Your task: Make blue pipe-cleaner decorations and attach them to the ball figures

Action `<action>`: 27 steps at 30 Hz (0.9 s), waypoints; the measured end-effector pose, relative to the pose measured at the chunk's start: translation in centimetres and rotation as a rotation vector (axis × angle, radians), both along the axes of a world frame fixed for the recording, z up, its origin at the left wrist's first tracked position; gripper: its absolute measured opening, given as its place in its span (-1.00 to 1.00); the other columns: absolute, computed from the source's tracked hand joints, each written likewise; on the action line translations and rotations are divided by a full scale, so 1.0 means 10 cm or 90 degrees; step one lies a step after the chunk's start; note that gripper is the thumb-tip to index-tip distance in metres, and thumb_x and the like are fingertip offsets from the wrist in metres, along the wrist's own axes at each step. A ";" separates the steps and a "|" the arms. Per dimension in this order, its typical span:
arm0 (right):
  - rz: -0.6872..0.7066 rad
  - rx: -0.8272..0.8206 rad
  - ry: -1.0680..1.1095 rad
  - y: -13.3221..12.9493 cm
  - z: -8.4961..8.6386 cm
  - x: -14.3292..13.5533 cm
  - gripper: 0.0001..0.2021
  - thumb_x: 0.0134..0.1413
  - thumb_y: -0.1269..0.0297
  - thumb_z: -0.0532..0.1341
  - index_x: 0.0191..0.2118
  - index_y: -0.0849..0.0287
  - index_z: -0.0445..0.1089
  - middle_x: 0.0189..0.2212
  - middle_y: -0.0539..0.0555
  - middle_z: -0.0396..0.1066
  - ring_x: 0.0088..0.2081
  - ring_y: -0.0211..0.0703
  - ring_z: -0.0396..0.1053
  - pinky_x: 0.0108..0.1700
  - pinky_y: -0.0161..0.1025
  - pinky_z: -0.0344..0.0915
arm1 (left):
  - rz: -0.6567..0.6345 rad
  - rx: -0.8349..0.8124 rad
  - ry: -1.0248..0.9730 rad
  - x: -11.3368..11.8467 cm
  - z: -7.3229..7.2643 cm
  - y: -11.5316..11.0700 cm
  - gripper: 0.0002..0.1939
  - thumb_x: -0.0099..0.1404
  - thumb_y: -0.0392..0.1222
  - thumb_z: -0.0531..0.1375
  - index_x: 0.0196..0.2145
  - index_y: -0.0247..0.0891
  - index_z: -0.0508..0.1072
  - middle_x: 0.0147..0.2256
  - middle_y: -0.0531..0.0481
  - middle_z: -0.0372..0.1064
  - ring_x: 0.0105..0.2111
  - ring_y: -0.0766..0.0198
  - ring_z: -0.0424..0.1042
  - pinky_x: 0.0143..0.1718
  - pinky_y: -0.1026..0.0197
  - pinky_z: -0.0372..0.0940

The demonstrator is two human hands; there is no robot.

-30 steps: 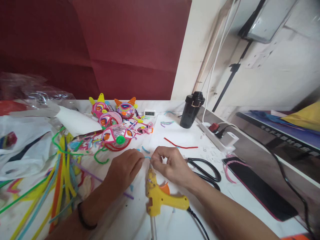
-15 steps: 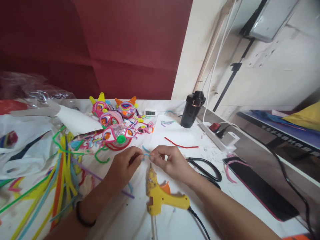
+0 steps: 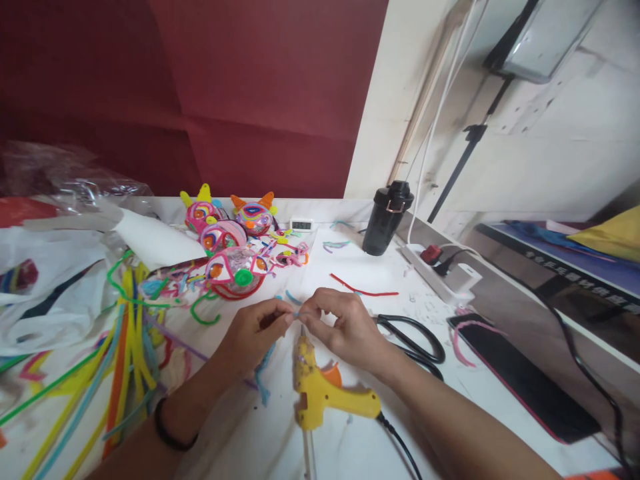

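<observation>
Fingertips of the left hand (image 3: pixel 255 331) and right hand (image 3: pixel 345 327) pinch a small light-blue pipe cleaner piece (image 3: pixel 295 313) between them — just beyond the yellow glue gun (image 3: pixel 320 390) lying on the white table (image 3: pixel 360 273).

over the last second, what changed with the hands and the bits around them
Both hands, left hand and right hand, keep pinching a small blue pipe cleaner piece and drifted slightly up the table. The yellow glue gun and black scissors stayed put.
</observation>
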State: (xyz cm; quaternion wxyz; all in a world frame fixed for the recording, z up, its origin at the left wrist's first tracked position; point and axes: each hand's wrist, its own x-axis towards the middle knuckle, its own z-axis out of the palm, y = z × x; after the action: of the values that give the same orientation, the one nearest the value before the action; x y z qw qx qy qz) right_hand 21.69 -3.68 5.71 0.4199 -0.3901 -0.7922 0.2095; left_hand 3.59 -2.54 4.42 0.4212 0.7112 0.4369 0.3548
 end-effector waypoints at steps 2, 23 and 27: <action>0.010 -0.053 0.047 0.00 0.00 0.00 -0.91 -0.02 0.48 0.19 -0.45 0.21 0.41 -0.52 -0.01 0.37 -0.45 -0.27 0.30 -0.38 -0.34 0.20 | -0.009 -0.013 -0.022 0.00 0.00 -0.01 -0.80 0.19 -0.09 0.12 -0.40 -0.28 0.42 -0.59 0.16 0.13 -0.58 0.41 0.07 -0.57 0.35 -0.01; 0.032 -0.039 0.101 0.07 -0.13 -0.01 -0.88 0.08 0.44 0.16 -0.39 0.21 0.44 -0.47 0.05 0.40 -0.40 -0.24 0.34 -0.33 -0.29 0.26 | -0.126 -0.369 -0.262 0.02 -0.05 0.01 -0.75 0.20 -0.11 0.05 -0.46 -0.31 0.42 -0.62 0.02 0.35 -0.62 0.33 0.31 -0.51 0.27 0.21; -0.026 -0.035 0.063 0.07 -0.19 0.00 -0.88 -0.05 0.53 0.15 -0.46 0.22 0.40 -0.56 0.00 0.35 -0.48 -0.28 0.29 -0.43 -0.33 0.22 | -0.126 -0.306 -0.186 0.01 -0.11 0.05 -0.78 0.22 -0.14 0.05 -0.44 -0.28 0.41 -0.64 0.11 0.28 -0.68 0.41 0.21 -0.61 0.33 0.10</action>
State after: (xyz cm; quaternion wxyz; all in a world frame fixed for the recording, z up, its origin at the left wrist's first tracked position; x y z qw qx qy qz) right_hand 21.66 -2.97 3.83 0.4519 -0.4064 -0.7565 0.2414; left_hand 3.69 -2.05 3.37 0.6682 0.5717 0.3721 0.2969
